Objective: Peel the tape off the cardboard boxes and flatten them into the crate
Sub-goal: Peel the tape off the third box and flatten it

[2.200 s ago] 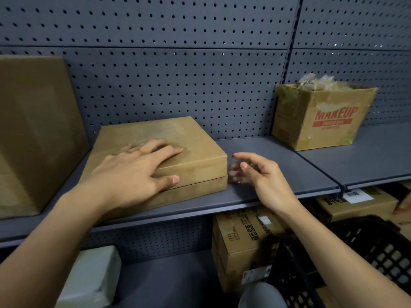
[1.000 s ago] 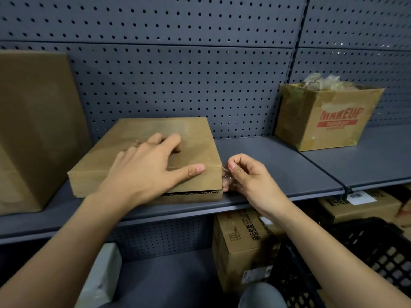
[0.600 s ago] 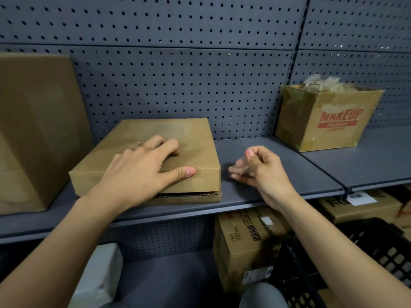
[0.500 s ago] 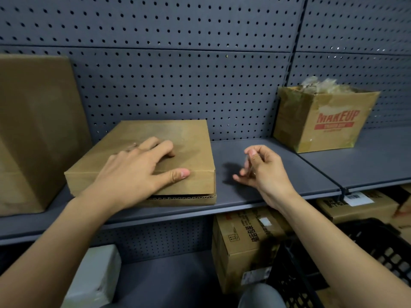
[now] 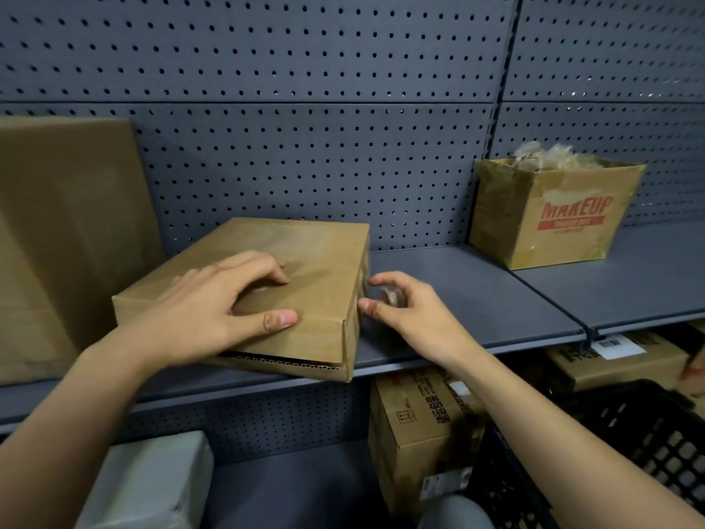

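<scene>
A flat brown cardboard box lies on the grey shelf, turned at an angle, with its front right corner over the shelf edge. A gap shows under its front flap. My left hand presses on top of the box, fingertips bent and thumb near the front edge. My right hand is at the box's right side, with thumb and forefinger touching that side. It holds a crumpled wad of clear tape in its curled fingers. The black plastic crate stands at the lower right.
A tall cardboard box stands at the left of the shelf. An open MAKEUP box with crumpled tape scraps in it sits at the right. Below are printed cartons and a white package. Pegboard backs the shelf.
My right hand pulled clear tape off the box's right edge, drew away, then came back to that side. The box has turned and slid forward under my left hand.
</scene>
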`<control>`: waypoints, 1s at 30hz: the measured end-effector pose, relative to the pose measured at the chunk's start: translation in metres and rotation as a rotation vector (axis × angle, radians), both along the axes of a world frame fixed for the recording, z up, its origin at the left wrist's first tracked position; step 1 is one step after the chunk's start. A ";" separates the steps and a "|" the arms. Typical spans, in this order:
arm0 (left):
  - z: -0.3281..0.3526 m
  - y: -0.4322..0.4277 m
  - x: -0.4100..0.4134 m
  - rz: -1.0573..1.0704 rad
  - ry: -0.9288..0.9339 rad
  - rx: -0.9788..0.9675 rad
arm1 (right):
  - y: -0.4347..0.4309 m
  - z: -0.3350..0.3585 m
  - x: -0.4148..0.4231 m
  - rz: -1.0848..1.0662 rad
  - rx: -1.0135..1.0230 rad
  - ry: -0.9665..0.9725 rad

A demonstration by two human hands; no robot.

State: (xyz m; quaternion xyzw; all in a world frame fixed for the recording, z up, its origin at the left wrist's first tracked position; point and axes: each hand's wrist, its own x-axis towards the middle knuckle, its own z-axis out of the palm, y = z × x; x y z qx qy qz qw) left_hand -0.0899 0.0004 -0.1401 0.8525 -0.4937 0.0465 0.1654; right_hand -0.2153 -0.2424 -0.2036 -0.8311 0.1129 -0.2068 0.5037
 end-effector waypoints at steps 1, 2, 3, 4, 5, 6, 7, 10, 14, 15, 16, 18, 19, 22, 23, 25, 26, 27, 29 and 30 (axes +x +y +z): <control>0.001 0.000 -0.001 0.004 -0.001 0.017 | 0.002 -0.002 0.000 0.011 -0.005 -0.004; 0.002 -0.001 -0.003 0.012 0.000 0.036 | 0.002 -0.003 0.001 0.008 -0.003 -0.019; 0.003 -0.002 -0.006 0.023 0.001 0.052 | 0.002 -0.004 0.001 -0.001 0.002 -0.037; 0.004 -0.003 -0.008 0.042 0.003 0.062 | 0.002 -0.005 0.001 -0.006 0.005 -0.051; 0.005 -0.005 -0.011 0.069 -0.001 0.068 | 0.002 -0.006 0.001 -0.003 0.006 -0.058; 0.006 -0.008 -0.014 0.104 -0.014 0.077 | 0.004 -0.006 0.000 0.004 0.002 -0.060; 0.007 -0.012 -0.019 0.144 -0.036 0.088 | 0.004 -0.007 0.000 0.007 -0.007 -0.059; 0.007 -0.029 -0.038 0.259 -0.081 0.148 | 0.008 -0.007 0.002 0.020 -0.047 -0.053; 0.003 -0.049 -0.054 0.335 -0.063 0.239 | 0.007 -0.002 0.005 0.004 -0.102 -0.049; 0.002 -0.049 -0.054 0.326 -0.064 0.237 | 0.004 -0.001 0.005 -0.011 -0.109 -0.053; 0.002 -0.047 -0.053 0.312 -0.063 0.231 | 0.000 0.001 0.005 -0.032 -0.112 -0.055; 0.003 -0.038 -0.051 0.266 -0.060 0.224 | -0.010 0.004 0.003 -0.095 -0.109 -0.055; 0.004 -0.033 -0.050 0.233 -0.057 0.224 | -0.016 0.005 0.002 -0.129 -0.106 -0.058; 0.006 -0.018 -0.047 0.112 0.002 0.228 | -0.029 0.006 -0.001 -0.196 -0.118 -0.053; 0.007 -0.014 -0.045 0.079 0.024 0.230 | -0.031 0.006 -0.002 -0.207 -0.125 -0.039; 0.010 -0.008 -0.040 0.040 0.059 0.222 | -0.032 0.007 -0.004 -0.207 -0.132 -0.005; 0.011 -0.005 -0.038 0.028 0.077 0.212 | -0.033 0.007 -0.004 -0.192 -0.138 -0.001; 0.012 -0.003 -0.035 0.010 0.094 0.200 | -0.032 0.007 -0.005 -0.174 -0.148 -0.007; 0.013 0.001 -0.030 -0.023 0.141 0.191 | -0.030 0.008 -0.007 -0.148 -0.187 -0.022; 0.013 0.003 -0.027 -0.028 0.162 0.200 | -0.029 0.008 -0.007 -0.153 -0.210 -0.031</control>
